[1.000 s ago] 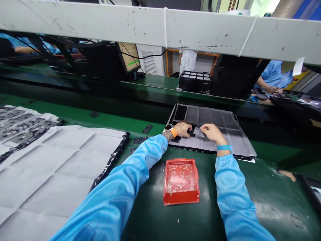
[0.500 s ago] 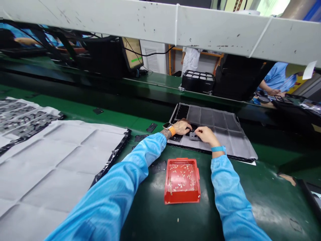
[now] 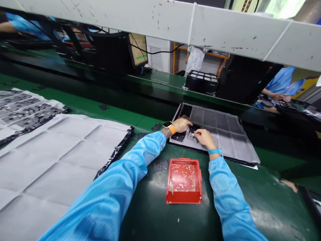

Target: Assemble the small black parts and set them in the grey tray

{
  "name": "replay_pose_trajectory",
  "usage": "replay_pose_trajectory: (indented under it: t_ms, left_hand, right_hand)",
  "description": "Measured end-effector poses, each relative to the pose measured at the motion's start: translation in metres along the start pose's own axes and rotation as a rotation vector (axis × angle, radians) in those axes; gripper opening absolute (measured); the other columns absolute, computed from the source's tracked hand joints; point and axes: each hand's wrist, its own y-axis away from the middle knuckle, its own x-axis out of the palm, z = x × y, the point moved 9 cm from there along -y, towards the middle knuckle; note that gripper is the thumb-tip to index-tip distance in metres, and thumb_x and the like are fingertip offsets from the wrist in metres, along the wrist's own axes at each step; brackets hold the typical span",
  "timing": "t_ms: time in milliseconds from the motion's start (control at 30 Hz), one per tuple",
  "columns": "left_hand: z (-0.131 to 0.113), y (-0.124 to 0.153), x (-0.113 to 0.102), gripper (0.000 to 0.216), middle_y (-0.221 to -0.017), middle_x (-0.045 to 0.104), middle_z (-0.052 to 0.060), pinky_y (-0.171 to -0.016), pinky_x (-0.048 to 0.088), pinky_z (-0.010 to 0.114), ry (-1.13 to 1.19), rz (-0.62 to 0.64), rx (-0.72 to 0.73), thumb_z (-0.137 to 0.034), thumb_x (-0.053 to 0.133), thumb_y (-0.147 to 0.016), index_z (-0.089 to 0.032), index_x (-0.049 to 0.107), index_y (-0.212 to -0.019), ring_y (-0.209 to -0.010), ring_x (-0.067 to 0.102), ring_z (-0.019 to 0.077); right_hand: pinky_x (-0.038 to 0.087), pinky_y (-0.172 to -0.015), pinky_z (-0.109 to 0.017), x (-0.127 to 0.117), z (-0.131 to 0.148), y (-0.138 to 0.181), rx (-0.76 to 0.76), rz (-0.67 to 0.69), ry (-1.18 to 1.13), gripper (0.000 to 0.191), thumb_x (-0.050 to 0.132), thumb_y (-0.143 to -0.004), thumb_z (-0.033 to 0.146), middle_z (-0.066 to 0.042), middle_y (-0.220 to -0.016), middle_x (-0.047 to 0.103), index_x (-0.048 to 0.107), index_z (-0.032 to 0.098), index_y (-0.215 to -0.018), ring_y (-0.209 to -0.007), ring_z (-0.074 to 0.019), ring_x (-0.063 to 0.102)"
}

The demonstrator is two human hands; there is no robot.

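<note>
My left hand (image 3: pixel 182 124), with a watch on an orange strap, reaches over the left part of a shallow, light-lined tray (image 3: pixel 225 134). Its fingers are stretched out, with the fingertips by a thin black plate with holes (image 3: pixel 192 135). At the right side of this plate my right hand (image 3: pixel 203 137) is closed in a pinch. Whatever is between its fingertips is too small to make out. More black plates (image 3: pixel 178 137) lie in the tray's left column, partly under my left hand. Nearer to me stands a red bin (image 3: pixel 184 197) holding many tiny pale pieces.
A large white-lined tray (image 3: pixel 65 150) covers the left, beside another with rows of dark parts (image 3: pixel 25 112). Loose black plates (image 3: pixel 156 126) lie on the green table (image 3: pixel 150 217). A grey beam (image 3: pixel 150 20) crosses overhead. Other people work beyond.
The plate between my hands was tilted up and now lies flatter in the tray. My right hand has shifted slightly left and down relative to the tray. The view has turned a little.
</note>
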Motion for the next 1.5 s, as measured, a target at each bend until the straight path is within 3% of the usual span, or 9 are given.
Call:
replay_pose_trajectory:
  t_ms: [100, 267, 433, 567, 733, 867, 967, 1200, 1500]
  left_hand:
    - [0.042, 0.023, -0.024, 0.036, -0.138, 0.062, 0.012, -0.103, 0.055, 0.051, -0.055, -0.002, -0.240, -0.037, 0.064, -0.101, -0.017, 0.064, -0.131, -0.122, 0.063, 0.0271]
    - [0.121, 0.095, -0.039, 0.038, -0.129, 0.065, 0.011, -0.095, 0.059, 0.047, -0.104, 0.163, -0.677, -0.038, 0.066, -0.099, -0.016, 0.063, -0.130, -0.112, 0.067, 0.0254]
    - [0.139, 0.133, -0.028, 0.040, -0.132, 0.064, 0.012, -0.097, 0.058, 0.048, -0.044, 0.225, -0.828, -0.040, 0.066, -0.099, -0.016, 0.062, -0.132, -0.115, 0.066, 0.0263]
    - [0.128, 0.129, -0.026, 0.037, -0.129, 0.066, 0.011, -0.095, 0.059, 0.046, 0.056, 0.204, -0.827, -0.038, 0.068, -0.099, -0.016, 0.064, -0.129, -0.113, 0.067, 0.0254]
    - [0.105, 0.125, -0.057, 0.033, -0.114, 0.070, 0.009, -0.084, 0.061, 0.039, 0.199, 0.020, -0.777, -0.038, 0.064, -0.101, -0.014, 0.064, -0.124, -0.095, 0.070, 0.0200]
    - [0.068, 0.126, -0.089, 0.018, -0.080, 0.070, 0.000, -0.074, 0.057, 0.029, 0.322, -0.172, -0.656, -0.030, 0.059, -0.100, -0.014, 0.064, -0.109, -0.072, 0.073, 0.0160]
    - [0.031, 0.124, -0.104, 0.011, -0.078, 0.070, -0.002, -0.066, 0.053, 0.023, 0.437, -0.267, -0.526, -0.027, 0.058, -0.097, -0.018, 0.061, -0.099, -0.069, 0.074, 0.0146]
    - [-0.038, 0.118, -0.108, 0.003, -0.069, 0.071, 0.000, -0.049, 0.048, 0.021, 0.664, -0.238, -0.305, -0.022, 0.055, -0.093, -0.019, 0.054, -0.092, -0.054, 0.069, 0.0140]
    - [-0.050, 0.122, -0.112, 0.015, -0.056, 0.063, -0.003, -0.049, 0.040, 0.021, 0.639, -0.266, -0.202, -0.032, 0.063, -0.087, -0.018, 0.062, -0.082, -0.050, 0.059, 0.0131]
  right_hand:
    - [0.060, -0.090, -0.041, -0.001, 0.000, 0.000, -0.004, -0.011, 0.013, 0.027, 0.065, -0.101, 0.040, -0.007, -0.114, 0.071, 0.069, 0.017, -0.114, -0.099, -0.0197, 0.069]
    - [0.059, -0.088, -0.039, -0.008, 0.000, 0.001, -0.064, -0.012, 0.002, 0.025, 0.064, -0.102, 0.040, -0.004, -0.099, 0.072, 0.070, 0.016, -0.100, -0.091, -0.0177, 0.070]
    - [0.060, -0.082, -0.036, -0.009, -0.003, 0.002, -0.106, 0.026, -0.007, 0.025, 0.065, -0.101, 0.040, -0.003, -0.097, 0.071, 0.070, 0.015, -0.101, -0.085, -0.0166, 0.069]
    - [0.061, -0.082, -0.036, -0.007, -0.005, 0.003, -0.074, 0.039, 0.014, 0.027, 0.065, -0.101, 0.040, -0.005, -0.106, 0.071, 0.069, 0.015, -0.109, -0.090, -0.0180, 0.069]
    - [0.061, -0.085, -0.038, -0.005, -0.004, 0.003, -0.023, 0.033, 0.046, 0.026, 0.065, -0.101, 0.040, -0.006, -0.109, 0.072, 0.069, 0.016, -0.111, -0.093, -0.0180, 0.070]
    - [0.060, -0.087, -0.039, -0.003, -0.003, 0.002, -0.006, 0.019, 0.060, 0.027, 0.065, -0.101, 0.040, -0.007, -0.111, 0.071, 0.069, 0.016, -0.112, -0.096, -0.0189, 0.070]
    - [0.060, -0.088, -0.041, -0.002, -0.001, 0.001, -0.003, 0.015, 0.070, 0.027, 0.065, -0.101, 0.039, -0.007, -0.113, 0.071, 0.068, 0.016, -0.115, -0.098, -0.0196, 0.070]
    - [0.057, -0.095, -0.044, -0.008, 0.006, 0.003, 0.011, -0.064, 0.085, 0.025, 0.065, -0.101, 0.039, -0.007, -0.113, 0.070, 0.069, 0.016, -0.110, -0.104, -0.0212, 0.068]
    - [0.045, -0.093, -0.041, -0.040, 0.028, 0.016, -0.028, -0.265, -0.111, 0.015, 0.058, -0.087, 0.019, -0.010, -0.090, 0.072, 0.070, 0.018, -0.079, -0.097, -0.0254, 0.063]
